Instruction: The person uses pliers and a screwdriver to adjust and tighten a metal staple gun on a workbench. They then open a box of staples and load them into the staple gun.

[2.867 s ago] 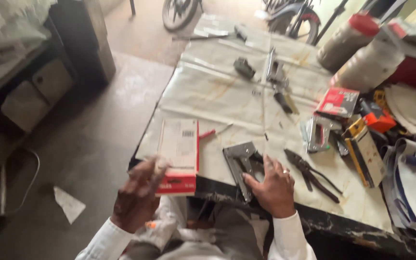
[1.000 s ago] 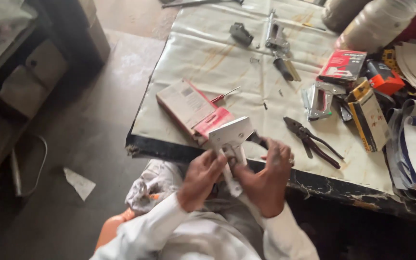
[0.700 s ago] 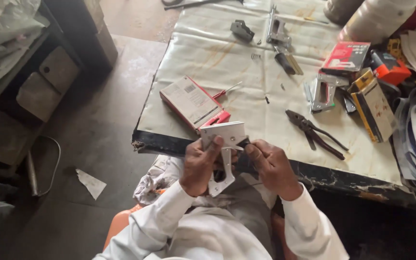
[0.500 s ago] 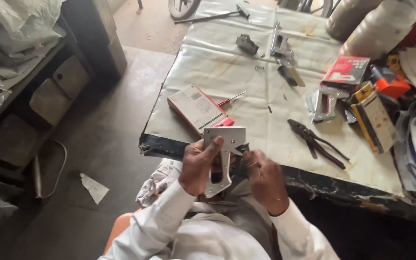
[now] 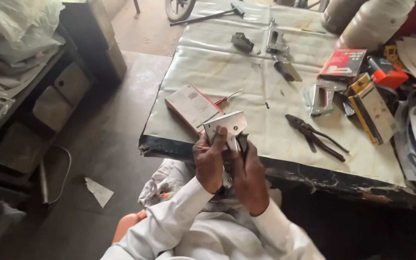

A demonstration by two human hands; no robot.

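Currently, fingers: the left hand's fingers (image 5: 216, 139) are curled over the front face of a flat silver metal staple gun body (image 5: 227, 131); the right hand's fingers are closed round its far side, mostly hidden behind it.
Left hand (image 5: 209, 161): closed on the staple gun body, thumb side towards the camera, white sleeve at the wrist.
Right hand (image 5: 250, 178): closed on the same body from the right and below, touching the left hand.
Held item position: the staple gun body is upright, raised just in front of the near edge of the worktable (image 5: 227, 72), above the person's lap.
Worktable surface: covered in pale, stained sheeting with a dark, worn front edge.
Just beyond the hands: a flat red-and-white cardboard box (image 5: 191, 106) lies tilted near the table edge, with a thin red-handled tool (image 5: 227, 98) beside it.
Right of the hands: dark long-handled pliers (image 5: 314, 136) lie on the sheeting, apart from both hands.
Further right: a second silver staple gun (image 5: 322, 96), a red carton (image 5: 343, 63) and a yellow-and-black carton (image 5: 371, 108).
Far end: small dark metal parts (image 5: 242, 42).
Floor: bare concrete with a scrap of white paper (image 5: 98, 191).
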